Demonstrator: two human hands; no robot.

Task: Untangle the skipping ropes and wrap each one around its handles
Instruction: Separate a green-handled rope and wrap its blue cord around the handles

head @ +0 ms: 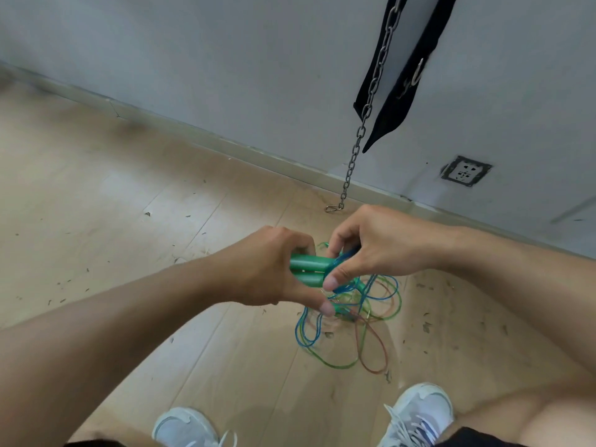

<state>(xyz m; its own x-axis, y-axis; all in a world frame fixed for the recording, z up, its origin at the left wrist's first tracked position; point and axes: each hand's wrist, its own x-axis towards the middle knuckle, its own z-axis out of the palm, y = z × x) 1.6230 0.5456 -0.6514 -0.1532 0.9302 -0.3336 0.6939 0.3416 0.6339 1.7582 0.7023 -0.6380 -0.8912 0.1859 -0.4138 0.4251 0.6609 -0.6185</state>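
- The floor (135, 195) was pale wood-look planking, littered with small dark flecks and scraps; a grey skirting board (200, 137) ran along the foot of a plain grey wall (225, 53).
- A wall socket (466, 171) sat low on the wall at the right.
- A steel chain (364, 124) hung down the wall with a clip at its end near the floor, beside a black strap (400, 91).
- Two pale trainers (419, 411) showed at the bottom edge.
- The left hand (267, 269) was clamped around two green handles (308, 269) held side by side.
- The right hand (374, 246) pinched a blue rope (343, 258) at the handles' end, hands touching.
- The tangle of blue, green and red ropes (351, 330) hung below the hands, loops lying on the floor.
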